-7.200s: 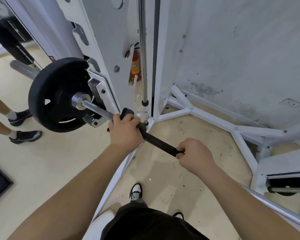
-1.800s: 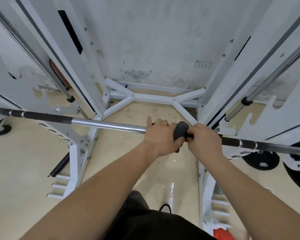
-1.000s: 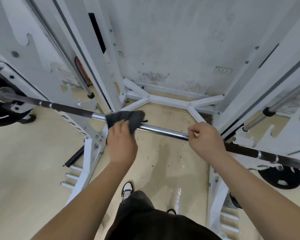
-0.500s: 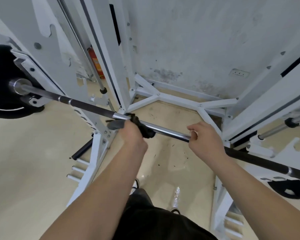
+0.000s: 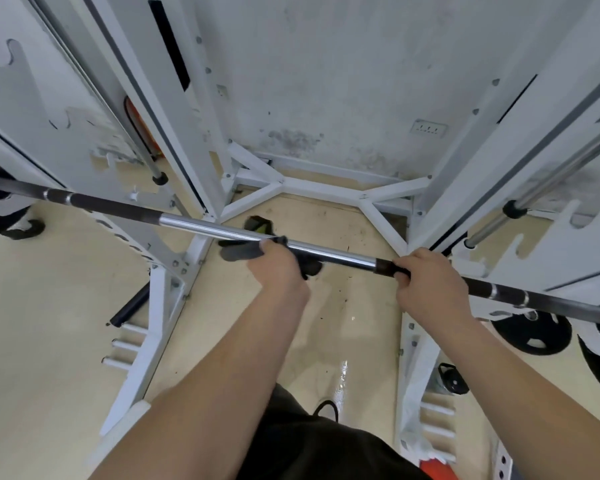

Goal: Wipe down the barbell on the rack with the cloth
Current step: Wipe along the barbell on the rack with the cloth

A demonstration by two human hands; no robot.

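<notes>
The barbell [image 5: 201, 226] runs across the white rack from upper left to lower right, chrome in the middle and dark knurled at both sides. My left hand [image 5: 280, 268] grips a dark grey cloth [image 5: 239, 252] wrapped round the chrome middle of the bar; folds of cloth stick out on both sides of the fist. Further right, my right hand [image 5: 428, 284] grips the bar where the chrome meets the dark knurling.
White rack uprights [image 5: 184, 133] stand on both sides, with a white floor brace [image 5: 319, 188] against the stained wall. Black weight plates [image 5: 530, 336] lie at the lower right, another at the far left edge. Chrome guide rods [image 5: 548, 181] slant beside the uprights.
My left hand and the cloth have slid right along the chrome section toward my right hand. The right hand keeps its hold. The view has swung to the right.
</notes>
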